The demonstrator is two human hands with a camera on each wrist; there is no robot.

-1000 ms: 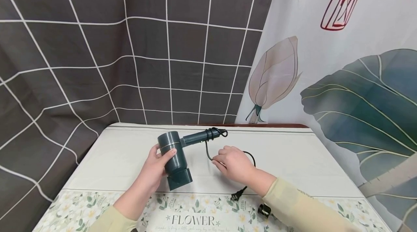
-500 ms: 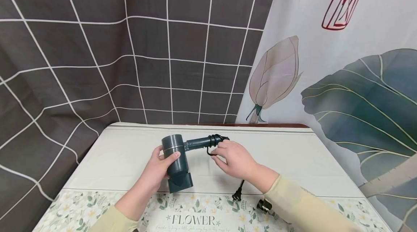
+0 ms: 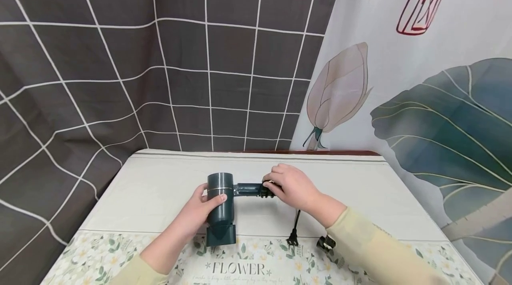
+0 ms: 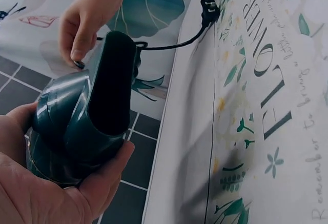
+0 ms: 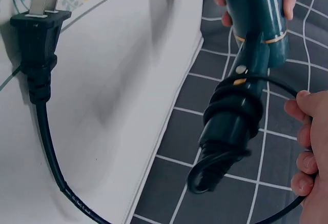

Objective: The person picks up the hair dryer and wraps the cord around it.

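Note:
My left hand (image 3: pixel 200 208) grips the barrel of a dark green hair dryer (image 3: pixel 221 208), held over the table with its flat nozzle (image 4: pixel 110 88) towards me. The handle (image 3: pixel 247 189) points right. Several turns of black power cord (image 5: pixel 233 108) are wound round the handle, seen in the right wrist view. My right hand (image 3: pixel 295 187) is at the handle's end, its fingers (image 5: pixel 307 167) curled round a loose stretch of the cord. The cord's two-pin plug (image 3: pixel 293 238) hangs below, close to the floral cloth.
A white tablecloth (image 3: pixel 160 187) with a floral front band covers the table. A small black object (image 3: pixel 326 243) shows beside my right sleeve. Behind the table hang a dark checked curtain (image 3: pixel 232 89) and a white curtain (image 3: pixel 352 9) with plant prints.
My right hand has carried the cord up to the handle and round its end. The free cord looks shorter. The dryer has come nearer to me and its handle has levelled.

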